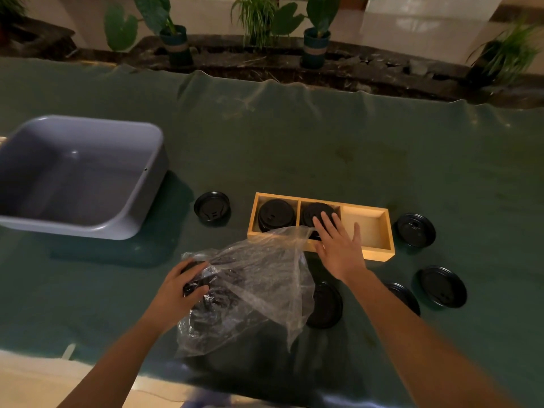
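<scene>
Two hands: left point(185, 287) grips crinkly clear bag point(265, 278); right point(338, 245) spread over round lids point(313, 212).

A bare stretch of the cloth-covered table point(294, 142) is left free toward the far edge. The left edge is taken up by a grey tub point(73, 184). Nearer the front edge, passage is narrowed by the wooden tray point(379, 256), plastic bag point(259, 290) and loose black lids point(443, 287).

The left forearm point(117, 354) and right forearm point(412, 328) are bare along their whole visible length; the left grip point(179, 287) and right grip point(338, 248) are bare hands.
</scene>
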`<control>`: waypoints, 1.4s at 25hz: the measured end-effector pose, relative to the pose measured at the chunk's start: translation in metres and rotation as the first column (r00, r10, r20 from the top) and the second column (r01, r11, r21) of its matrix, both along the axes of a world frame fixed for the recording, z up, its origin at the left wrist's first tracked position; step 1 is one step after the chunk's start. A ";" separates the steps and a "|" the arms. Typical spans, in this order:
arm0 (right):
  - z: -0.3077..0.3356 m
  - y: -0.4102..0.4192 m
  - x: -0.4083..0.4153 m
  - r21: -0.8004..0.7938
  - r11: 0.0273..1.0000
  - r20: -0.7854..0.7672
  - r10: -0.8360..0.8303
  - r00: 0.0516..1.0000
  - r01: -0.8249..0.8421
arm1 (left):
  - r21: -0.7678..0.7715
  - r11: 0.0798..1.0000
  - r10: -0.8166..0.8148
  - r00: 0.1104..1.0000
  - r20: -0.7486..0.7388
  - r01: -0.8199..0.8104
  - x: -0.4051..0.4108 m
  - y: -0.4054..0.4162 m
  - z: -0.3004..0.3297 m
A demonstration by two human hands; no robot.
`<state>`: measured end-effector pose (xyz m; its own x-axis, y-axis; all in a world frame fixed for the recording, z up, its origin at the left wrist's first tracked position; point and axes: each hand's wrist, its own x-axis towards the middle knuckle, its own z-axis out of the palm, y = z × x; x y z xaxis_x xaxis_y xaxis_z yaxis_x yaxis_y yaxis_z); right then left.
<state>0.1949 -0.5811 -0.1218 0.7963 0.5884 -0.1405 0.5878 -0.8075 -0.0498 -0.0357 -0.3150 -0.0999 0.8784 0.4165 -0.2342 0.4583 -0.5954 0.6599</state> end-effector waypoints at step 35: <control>0.030 0.145 -0.123 0.226 0.752 -0.890 -0.099 0.444 0.619 | -0.659 0.726 0.258 0.966 -0.004 -0.196 -0.021 0.002 0.014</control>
